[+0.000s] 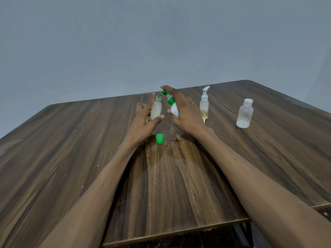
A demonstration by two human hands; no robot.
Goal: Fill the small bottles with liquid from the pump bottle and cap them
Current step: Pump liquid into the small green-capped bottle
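Note:
My left hand [143,120] grips a small clear bottle [156,109], uncapped, holding whitish liquid. My right hand [184,111] holds a white pump bottle with a green pump head [172,106], tilted left, with my index finger on top of the pump. Its green spout reaches the small bottle's mouth. A loose green cap [159,138] stands on the wooden table [71,149] just in front of my hands.
A small pump bottle with yellowish liquid and a white pump [204,104] stands right of my right hand. Further right is a clear bottle with a white flip cap [245,113]. The table's near edge runs below my forearms; a grey wall is behind.

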